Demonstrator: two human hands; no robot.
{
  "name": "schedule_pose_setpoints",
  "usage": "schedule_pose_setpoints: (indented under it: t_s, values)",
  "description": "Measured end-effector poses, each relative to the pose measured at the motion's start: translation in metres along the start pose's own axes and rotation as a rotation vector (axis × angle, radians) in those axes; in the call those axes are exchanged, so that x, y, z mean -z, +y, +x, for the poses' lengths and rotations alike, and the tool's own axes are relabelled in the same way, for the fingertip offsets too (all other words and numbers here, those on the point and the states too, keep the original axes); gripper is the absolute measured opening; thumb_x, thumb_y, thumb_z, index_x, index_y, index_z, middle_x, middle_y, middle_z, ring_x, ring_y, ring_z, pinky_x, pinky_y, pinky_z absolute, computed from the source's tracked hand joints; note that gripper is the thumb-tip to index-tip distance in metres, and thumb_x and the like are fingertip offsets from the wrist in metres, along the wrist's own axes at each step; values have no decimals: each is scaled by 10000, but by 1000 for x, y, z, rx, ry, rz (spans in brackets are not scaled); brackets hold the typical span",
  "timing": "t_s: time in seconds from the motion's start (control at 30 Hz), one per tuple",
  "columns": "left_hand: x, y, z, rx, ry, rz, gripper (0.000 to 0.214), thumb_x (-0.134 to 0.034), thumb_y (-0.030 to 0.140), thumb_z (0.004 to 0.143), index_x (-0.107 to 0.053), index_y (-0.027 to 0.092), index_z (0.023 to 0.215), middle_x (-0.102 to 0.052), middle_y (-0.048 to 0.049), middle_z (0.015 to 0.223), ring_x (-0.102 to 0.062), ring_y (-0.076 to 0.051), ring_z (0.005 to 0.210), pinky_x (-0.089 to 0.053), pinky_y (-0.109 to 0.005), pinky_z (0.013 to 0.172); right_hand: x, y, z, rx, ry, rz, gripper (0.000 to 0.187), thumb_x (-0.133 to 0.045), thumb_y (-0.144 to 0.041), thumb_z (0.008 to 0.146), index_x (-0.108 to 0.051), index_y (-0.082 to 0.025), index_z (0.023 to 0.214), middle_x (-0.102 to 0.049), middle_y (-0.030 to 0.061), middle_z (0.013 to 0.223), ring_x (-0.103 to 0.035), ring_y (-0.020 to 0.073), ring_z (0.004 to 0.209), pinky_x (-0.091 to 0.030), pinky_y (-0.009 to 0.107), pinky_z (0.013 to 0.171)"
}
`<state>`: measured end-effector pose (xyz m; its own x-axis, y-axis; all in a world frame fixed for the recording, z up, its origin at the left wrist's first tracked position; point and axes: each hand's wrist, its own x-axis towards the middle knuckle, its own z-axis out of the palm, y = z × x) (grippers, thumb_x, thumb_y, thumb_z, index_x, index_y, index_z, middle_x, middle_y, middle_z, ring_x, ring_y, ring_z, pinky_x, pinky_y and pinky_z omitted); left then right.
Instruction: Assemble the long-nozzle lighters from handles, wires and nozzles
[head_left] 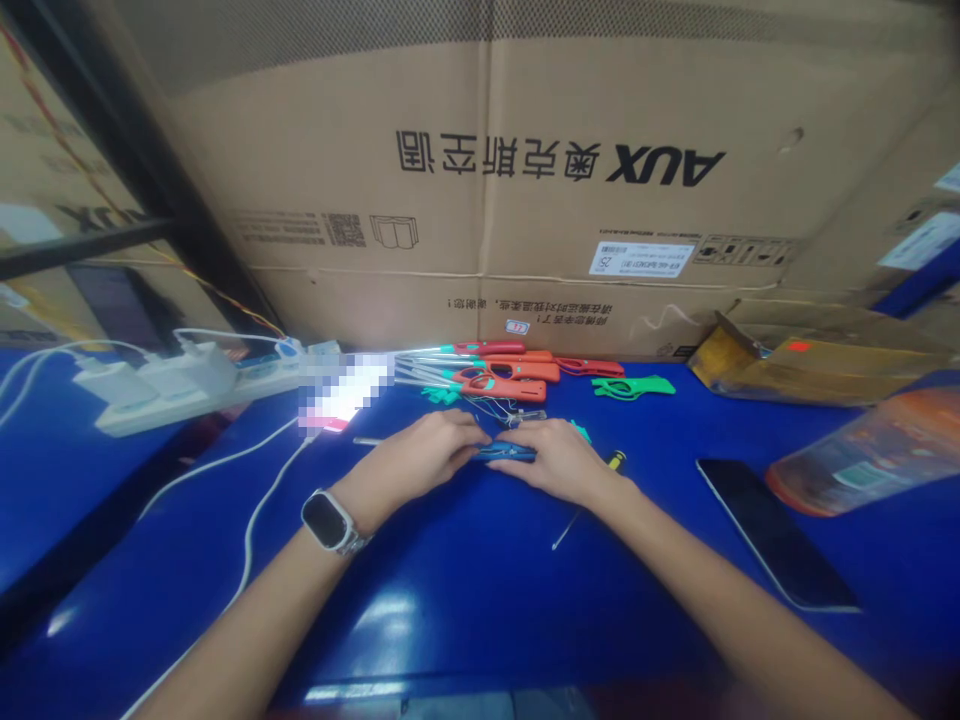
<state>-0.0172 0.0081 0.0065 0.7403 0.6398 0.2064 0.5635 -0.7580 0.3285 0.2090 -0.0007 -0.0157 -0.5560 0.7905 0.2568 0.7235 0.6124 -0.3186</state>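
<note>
Closest to the camera: two bare forearms (255, 610), angling in from 8 and 4 o'clock, watch (326, 520) on the left one. The hands are right together over the blue worktop (480, 620) — left hand (427, 448) and right hand (561, 455) both clamped on a blue handle piece (514, 453). Around that piece: orange lighters (525, 371) at 12, green casing (643, 386) at 2, screwdriver (616, 461) near 4, dark phone (776, 535) between 3 and 4, well apart — and a lit screen (349, 390) at 10.
</note>
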Motion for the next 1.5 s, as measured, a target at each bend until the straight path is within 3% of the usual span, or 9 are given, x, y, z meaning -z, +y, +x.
schedule_pose_setpoints:
  t_s: [0.17, 0.37, 0.57, 0.73, 0.93, 1.2, 1.4, 1.5]
  values:
    - [0, 2, 6, 39, -1, -12, 196, -585, 93, 878, -684, 185, 1019, -684, -50, 982, -648, -184, 860, -498, -299, 786, 0, 3, 1, 9, 2, -35, 322, -612, -508, 911, -742, -282, 1099, -762, 50, 957, -700, 202, 867, -464, 271, 733]
    - [5, 2, 5, -5, -7, 15, 190, -529, 166, 955, -714, 179, 914, -663, -59, 903, -633, -186, 865, -487, -303, 793, 3, 2, 0, -5, -22, -34, 327, -592, -521, 918, -752, -263, 1037, -768, 45, 931, -709, 206, 859, -457, 271, 722]
    - [1, 9, -5, -5, 18, 41, 255, -458, 202, 983, -711, 180, 1003, -648, -70, 968, -635, -191, 892, -501, -321, 819, 6, -1, 0, -19, -31, -35, 317, -586, -511, 922, -757, -248, 969, -770, 37, 899, -718, 214, 849, -455, 274, 696]
    - [-5, 7, -7, 22, 34, -33, 251, -589, 245, 921, -651, 207, 1162, -617, -65, 1098, -644, -199, 939, -518, -338, 851, 5, 1, -3, -46, -2, -14, 323, -572, -524, 926, -759, -273, 1005, -777, 30, 940, -718, 207, 882, -469, 281, 743]
    - [-11, -1, -2, -1, 103, -97, 222, -512, 208, 972, -673, 189, 1123, -589, -46, 939, -623, -168, 850, -510, -299, 781, 8, -6, -4, -62, 37, -50, 354, -549, -532, 936, -754, -244, 922, -774, 37, 913, -712, 208, 841, -441, 275, 694]
    - [-7, -3, -3, 10, 153, -105, 197, -596, 236, 935, -694, 181, 1097, -648, -62, 964, -645, -184, 870, -517, -305, 801, 10, -7, -4, -17, 26, -99, 358, -522, -497, 966, -723, -211, 886, -768, 51, 905, -706, 204, 829, -374, 259, 641]
    - [1, -5, -7, 4, 153, -145, 175, -584, 257, 948, -697, 172, 1052, -665, -56, 925, -640, -168, 815, -513, -292, 775, 14, -14, -4, -33, -21, -132, 334, -503, -490, 977, -702, -225, 935, -765, 43, 908, -707, 207, 798, -355, 258, 615]
    - [1, -5, -7, 2, 119, -142, 175, -580, 262, 951, -696, 176, 1050, -662, -53, 919, -640, -165, 801, -513, -289, 758, 16, -19, -4, -26, -76, -171, 284, -484, -436, 994, -684, -242, 1052, -762, 56, 955, -710, 215, 822, -362, 257, 618]
